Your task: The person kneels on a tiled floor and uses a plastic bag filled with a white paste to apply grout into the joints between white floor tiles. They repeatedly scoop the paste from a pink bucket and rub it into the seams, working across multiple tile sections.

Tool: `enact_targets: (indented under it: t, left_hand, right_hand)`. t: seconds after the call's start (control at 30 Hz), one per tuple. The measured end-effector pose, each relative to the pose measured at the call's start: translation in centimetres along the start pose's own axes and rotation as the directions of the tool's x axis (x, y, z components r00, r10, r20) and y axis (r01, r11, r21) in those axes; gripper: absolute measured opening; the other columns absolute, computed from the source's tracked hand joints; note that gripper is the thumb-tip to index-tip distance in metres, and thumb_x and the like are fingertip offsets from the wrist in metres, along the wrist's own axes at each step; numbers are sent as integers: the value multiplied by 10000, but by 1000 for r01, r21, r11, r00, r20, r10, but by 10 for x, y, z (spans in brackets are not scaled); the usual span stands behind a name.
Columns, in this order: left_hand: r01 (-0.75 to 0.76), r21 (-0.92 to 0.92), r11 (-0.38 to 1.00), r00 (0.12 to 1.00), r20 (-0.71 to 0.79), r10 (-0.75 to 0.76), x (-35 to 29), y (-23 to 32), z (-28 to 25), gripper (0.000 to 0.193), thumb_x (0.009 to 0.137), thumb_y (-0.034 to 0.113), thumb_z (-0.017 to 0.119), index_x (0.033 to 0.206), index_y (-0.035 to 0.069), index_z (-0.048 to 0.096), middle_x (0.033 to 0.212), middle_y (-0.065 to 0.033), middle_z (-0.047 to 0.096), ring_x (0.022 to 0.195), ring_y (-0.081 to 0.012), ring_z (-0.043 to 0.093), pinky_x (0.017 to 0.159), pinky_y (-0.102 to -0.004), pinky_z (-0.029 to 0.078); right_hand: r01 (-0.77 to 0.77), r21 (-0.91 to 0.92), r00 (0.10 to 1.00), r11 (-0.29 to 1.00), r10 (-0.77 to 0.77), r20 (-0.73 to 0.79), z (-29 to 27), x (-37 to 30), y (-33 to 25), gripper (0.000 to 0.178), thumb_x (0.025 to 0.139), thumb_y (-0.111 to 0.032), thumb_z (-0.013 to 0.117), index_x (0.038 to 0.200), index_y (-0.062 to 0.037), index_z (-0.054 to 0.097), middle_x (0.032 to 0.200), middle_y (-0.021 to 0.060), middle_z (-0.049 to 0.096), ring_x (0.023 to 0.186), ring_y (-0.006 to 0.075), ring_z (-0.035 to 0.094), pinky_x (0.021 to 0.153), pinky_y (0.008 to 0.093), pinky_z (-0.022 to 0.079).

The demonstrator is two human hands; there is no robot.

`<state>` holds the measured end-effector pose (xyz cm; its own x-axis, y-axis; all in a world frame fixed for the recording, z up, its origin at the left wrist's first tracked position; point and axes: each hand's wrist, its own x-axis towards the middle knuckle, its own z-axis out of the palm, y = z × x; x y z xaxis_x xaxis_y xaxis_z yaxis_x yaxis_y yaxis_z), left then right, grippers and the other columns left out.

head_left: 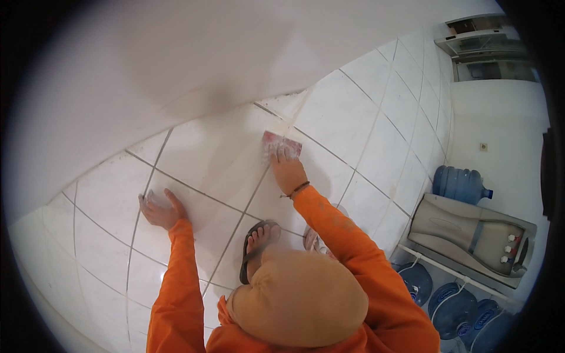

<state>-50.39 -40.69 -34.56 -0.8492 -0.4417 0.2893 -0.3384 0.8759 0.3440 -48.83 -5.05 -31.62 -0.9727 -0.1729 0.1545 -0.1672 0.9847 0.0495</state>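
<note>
My right hand, with a dark bracelet at its wrist, presses a flat, red, roughly rectangular pad to the white tiled floor. White residue smears the pad and my fingertips. It lies over a tile joint close to the wall. Off to the left, my left hand is low over the floor, fingers and thumb curved around something pale and whitish. Its kind is unclear. Dark grout lines run between the tiles.
A white wall borders the floor ahead. My sandaled foot is between my arms. On the right are a grey water dispenser, a blue water bottle on its side and several more bottles in a white rack.
</note>
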Motion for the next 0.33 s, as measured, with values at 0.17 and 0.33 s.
enact_targets:
  t: [0.17,0.33]
  left_hand:
    - [58,76,995,998,13,-59,-2,-5,-3,543,924,413,665,1333,87,521,1534,-138,434,1423,-347,384,1134,-519,314]
    - [47,16,999,999,21,-47,0,-5,4,575,919,447,667,1359,110,514,1558,-120,405,1443,-349,350,1173,-520,268]
  right_hand:
    - [-271,294,766,916,20,643,-93,23,14,512,845,-23,547,1336,-149,621,1245,117,678,1224,323,590,985,541,490]
    - [259,225,912,939,-314,265,-63,87,86,468,752,6,627,1180,-154,725,1368,111,645,1401,226,483,1214,537,270]
